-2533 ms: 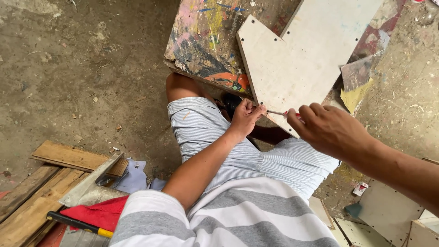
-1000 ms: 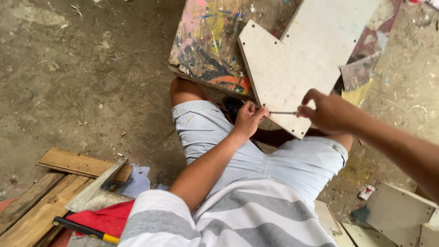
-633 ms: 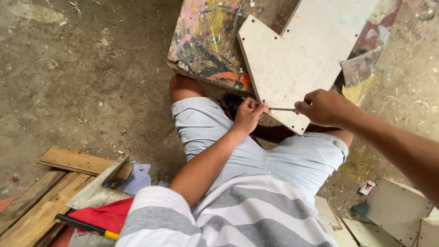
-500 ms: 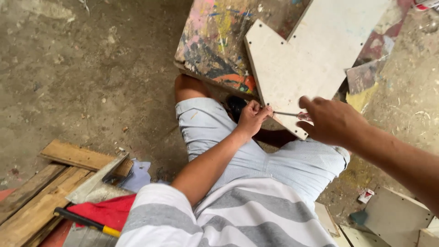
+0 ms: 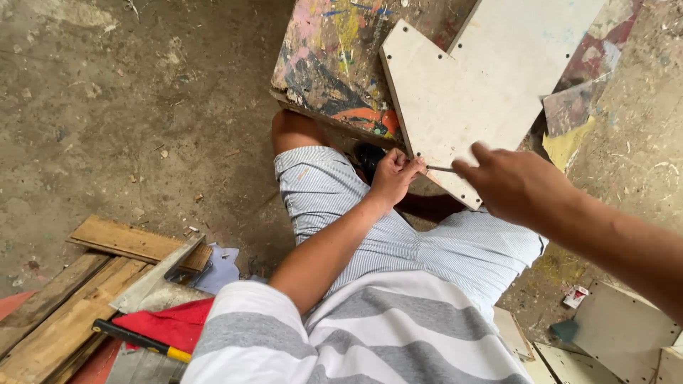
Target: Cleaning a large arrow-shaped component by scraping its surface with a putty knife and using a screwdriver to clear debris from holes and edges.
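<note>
I sit on the ground in striped shorts with a pale, arrow-shaped board (image 5: 473, 92) propped in front of my knees. My left hand (image 5: 395, 174) is closed at the board's lower edge, pinching one end of a thin dark metal rod or nail (image 5: 441, 169). My right hand (image 5: 516, 183) grips the rod's other end, fingers curled, just below the board's lower right corner. The rod runs level between both hands. What lies under my left palm is hidden.
A paint-splattered board (image 5: 334, 64) lies behind the pale one. Wooden planks (image 5: 85, 284), a red cloth (image 5: 167, 323) and a black-and-yellow tool handle (image 5: 139, 340) sit at lower left. Pale board offcuts (image 5: 619, 331) lie at lower right on the dirty concrete floor.
My right hand has shifted slightly along the rod and the view has swayed. My left hand stays at the board's edge, still pinching the rod.
</note>
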